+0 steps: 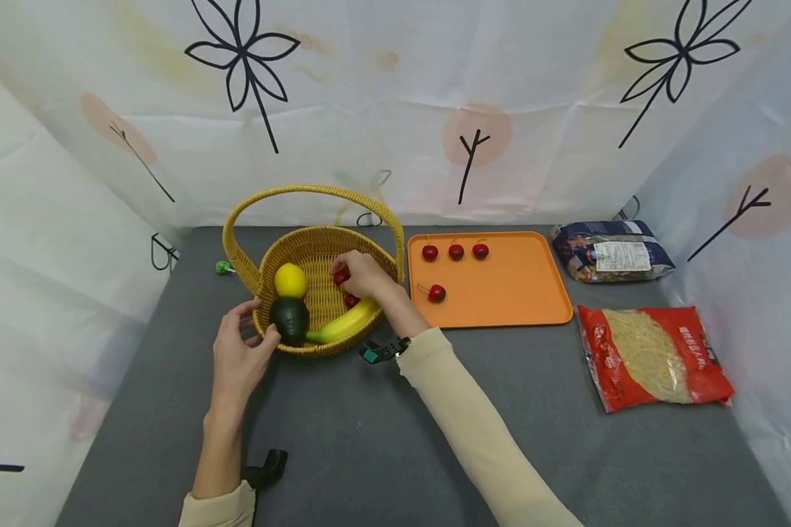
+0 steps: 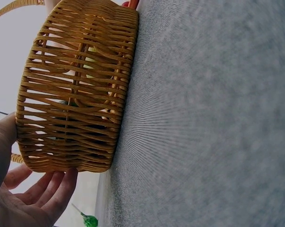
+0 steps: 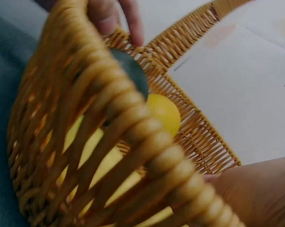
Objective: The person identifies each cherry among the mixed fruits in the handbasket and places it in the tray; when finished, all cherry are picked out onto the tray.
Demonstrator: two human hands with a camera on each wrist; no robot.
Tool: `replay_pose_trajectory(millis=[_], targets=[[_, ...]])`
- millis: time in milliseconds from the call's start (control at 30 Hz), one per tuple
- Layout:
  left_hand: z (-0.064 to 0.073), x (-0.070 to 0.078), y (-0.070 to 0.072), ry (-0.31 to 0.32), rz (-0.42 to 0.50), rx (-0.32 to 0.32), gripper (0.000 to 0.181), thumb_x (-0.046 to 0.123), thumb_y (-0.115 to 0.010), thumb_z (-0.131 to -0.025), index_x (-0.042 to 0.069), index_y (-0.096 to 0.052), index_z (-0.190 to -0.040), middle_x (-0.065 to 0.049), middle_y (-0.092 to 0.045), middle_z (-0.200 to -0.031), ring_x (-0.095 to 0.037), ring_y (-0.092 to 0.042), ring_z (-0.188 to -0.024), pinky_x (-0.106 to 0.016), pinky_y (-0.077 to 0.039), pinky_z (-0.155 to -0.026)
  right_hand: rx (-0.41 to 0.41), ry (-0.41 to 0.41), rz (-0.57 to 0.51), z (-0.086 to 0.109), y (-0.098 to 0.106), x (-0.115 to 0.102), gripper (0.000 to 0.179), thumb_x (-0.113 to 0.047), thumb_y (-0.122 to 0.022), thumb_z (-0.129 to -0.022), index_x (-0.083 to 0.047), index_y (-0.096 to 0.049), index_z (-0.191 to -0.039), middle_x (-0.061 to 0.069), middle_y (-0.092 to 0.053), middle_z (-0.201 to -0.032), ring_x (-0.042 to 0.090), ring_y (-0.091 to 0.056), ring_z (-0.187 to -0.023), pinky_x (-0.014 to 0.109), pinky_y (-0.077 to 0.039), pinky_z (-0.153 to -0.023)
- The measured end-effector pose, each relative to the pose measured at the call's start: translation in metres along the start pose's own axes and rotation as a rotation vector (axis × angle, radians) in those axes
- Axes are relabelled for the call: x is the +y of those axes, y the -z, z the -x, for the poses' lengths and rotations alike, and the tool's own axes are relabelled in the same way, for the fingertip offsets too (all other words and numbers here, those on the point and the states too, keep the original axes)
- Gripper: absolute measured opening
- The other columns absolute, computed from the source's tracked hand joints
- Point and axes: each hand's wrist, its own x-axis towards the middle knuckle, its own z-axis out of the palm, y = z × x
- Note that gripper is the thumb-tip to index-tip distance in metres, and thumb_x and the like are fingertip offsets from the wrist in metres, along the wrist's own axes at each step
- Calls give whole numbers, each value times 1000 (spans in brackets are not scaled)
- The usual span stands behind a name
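A yellow wicker basket (image 1: 318, 249) with a tall handle stands on the grey table, holding a lemon (image 1: 291, 280), a dark green avocado (image 1: 289, 320), a banana (image 1: 344, 324) and a cherry (image 1: 351, 301). My left hand (image 1: 242, 355) holds the basket's near-left side, thumb at the rim and fingers against the outer weave (image 2: 76, 94). Inside the basket, my right hand (image 1: 368, 278) pinches a red cherry (image 1: 340, 277) above the banana. In the right wrist view the rim hides most of that hand and the cherry.
Right of the basket lies an orange tray (image 1: 494, 293) bearing several cherries (image 1: 456, 252). Beyond it are a dark blue food packet (image 1: 609, 252) and a red packet (image 1: 652, 357). A small green item (image 1: 223, 267) lies behind the basket's left side.
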Motion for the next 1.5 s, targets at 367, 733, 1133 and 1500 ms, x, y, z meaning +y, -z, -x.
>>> replay_pose_trajectory(millis=[367,733,1133,1500], targets=[[-1,0,0,2,1,-2,53,16,-68,-100,9,-59,-152,-19,-59,-148,-34,-62,-125,1,-43,-82,33,81,-183,3,3,2,34,-7,-79,-98,-7,-74,-131,13,-74,-133,29,-69,-123,41,-59,-102],[0,0,0,16,-20,1,54,17,-68,-100,9,-58,-152,-19,-58,-149,-34,-62,-126,-2,-44,-82,-22,206,-296,42,28,-15,36,-13,-78,-100,-7,-72,-135,12,-71,-135,29,-71,-124,29,-62,-93],[0,1,0,17,-29,-1,54,16,-68,-100,9,-58,-153,-19,-58,-150,-34,-62,-126,0,-43,-82,-39,342,-391,119,73,-10,34,-3,-78,-97,-2,-72,-130,14,-71,-133,27,-70,-119,34,-64,-101],[0,1,1,16,-7,-6,54,17,-68,-100,9,-58,-153,-20,-58,-149,-34,-61,-126,3,-41,-82,133,217,-251,170,112,51,38,-9,-79,-98,-7,-70,-135,14,-71,-131,31,-68,-117,31,-63,-93]])
